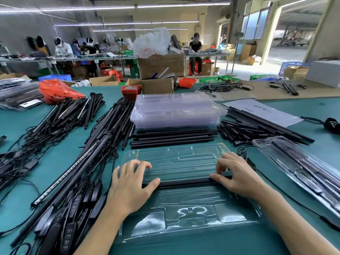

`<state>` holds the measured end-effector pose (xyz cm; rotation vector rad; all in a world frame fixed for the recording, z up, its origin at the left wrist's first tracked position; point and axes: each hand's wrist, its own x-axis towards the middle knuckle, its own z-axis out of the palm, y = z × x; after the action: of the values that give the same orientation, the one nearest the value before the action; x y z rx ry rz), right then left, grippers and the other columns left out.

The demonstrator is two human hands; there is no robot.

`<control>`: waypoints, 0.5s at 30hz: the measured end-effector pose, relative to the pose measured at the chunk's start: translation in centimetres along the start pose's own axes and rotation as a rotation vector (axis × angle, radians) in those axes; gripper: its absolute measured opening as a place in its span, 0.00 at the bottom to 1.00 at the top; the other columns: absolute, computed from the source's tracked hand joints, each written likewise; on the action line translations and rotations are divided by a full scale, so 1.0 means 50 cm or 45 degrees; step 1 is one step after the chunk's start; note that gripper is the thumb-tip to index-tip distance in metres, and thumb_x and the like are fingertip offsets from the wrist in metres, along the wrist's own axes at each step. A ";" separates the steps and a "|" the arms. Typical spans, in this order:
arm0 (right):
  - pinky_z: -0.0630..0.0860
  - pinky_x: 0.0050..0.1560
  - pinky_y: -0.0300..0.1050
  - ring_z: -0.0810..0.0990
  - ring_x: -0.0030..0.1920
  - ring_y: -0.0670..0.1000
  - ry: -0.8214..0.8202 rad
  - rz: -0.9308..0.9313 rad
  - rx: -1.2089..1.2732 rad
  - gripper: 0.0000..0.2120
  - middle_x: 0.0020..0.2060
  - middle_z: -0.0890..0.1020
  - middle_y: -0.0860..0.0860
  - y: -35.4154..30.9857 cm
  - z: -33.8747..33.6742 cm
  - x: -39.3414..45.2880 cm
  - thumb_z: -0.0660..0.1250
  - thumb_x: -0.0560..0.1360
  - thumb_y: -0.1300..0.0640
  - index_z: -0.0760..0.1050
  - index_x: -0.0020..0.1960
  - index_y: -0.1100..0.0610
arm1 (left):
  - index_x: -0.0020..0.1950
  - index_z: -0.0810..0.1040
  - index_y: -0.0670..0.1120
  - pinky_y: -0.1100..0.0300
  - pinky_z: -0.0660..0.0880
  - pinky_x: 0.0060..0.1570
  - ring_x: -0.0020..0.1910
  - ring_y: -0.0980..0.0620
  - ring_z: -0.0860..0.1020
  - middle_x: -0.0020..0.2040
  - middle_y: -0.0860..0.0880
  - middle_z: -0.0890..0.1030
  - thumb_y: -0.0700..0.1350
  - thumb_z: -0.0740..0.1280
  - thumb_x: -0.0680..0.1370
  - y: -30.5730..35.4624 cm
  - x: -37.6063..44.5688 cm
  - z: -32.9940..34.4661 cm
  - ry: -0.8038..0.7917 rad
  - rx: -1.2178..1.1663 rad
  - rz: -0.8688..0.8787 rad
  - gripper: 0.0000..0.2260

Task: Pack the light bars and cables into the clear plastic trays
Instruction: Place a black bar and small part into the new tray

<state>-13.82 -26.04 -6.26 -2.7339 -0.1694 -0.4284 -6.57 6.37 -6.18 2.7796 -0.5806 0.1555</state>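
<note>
An open clear plastic tray [191, 208] lies on the green table right in front of me. A black light bar [184, 183] lies across its middle. My left hand [132, 186] rests its spread fingers on the tray's far half, with the thumb touching the bar's left end. My right hand [239, 175] pinches the bar's right end between thumb and curled fingertips. Loose black bars [173, 138] lie in a row just beyond the tray. Light bars with cables and controllers [88, 162] are heaped at my left.
A stack of clear trays [174, 111] stands behind the row of bars. To the right are a filled tray [303, 172], a pile of short black bars [244, 131] and a paper sheet [263, 111]. An orange bag [57, 91] and cardboard boxes [158, 85] sit further back.
</note>
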 end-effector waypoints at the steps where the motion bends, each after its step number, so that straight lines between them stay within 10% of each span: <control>1: 0.69 0.55 0.46 0.71 0.48 0.46 -0.005 -0.007 0.016 0.14 0.41 0.74 0.42 0.001 0.000 0.000 0.68 0.74 0.37 0.73 0.39 0.47 | 0.66 0.65 0.62 0.45 0.49 0.76 0.72 0.55 0.61 0.65 0.58 0.64 0.67 0.55 0.78 0.000 -0.001 -0.001 0.016 0.003 0.009 0.18; 15: 0.70 0.52 0.45 0.72 0.45 0.44 0.006 -0.012 0.112 0.14 0.37 0.74 0.41 0.002 -0.002 0.001 0.71 0.71 0.38 0.70 0.37 0.44 | 0.77 0.55 0.64 0.48 0.42 0.78 0.80 0.56 0.45 0.81 0.54 0.53 0.66 0.44 0.80 -0.001 0.001 0.015 -0.046 0.022 0.088 0.25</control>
<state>-13.81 -26.16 -6.18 -2.6470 -0.1950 -0.4197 -6.46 6.16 -6.91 2.7859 -0.6885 0.1256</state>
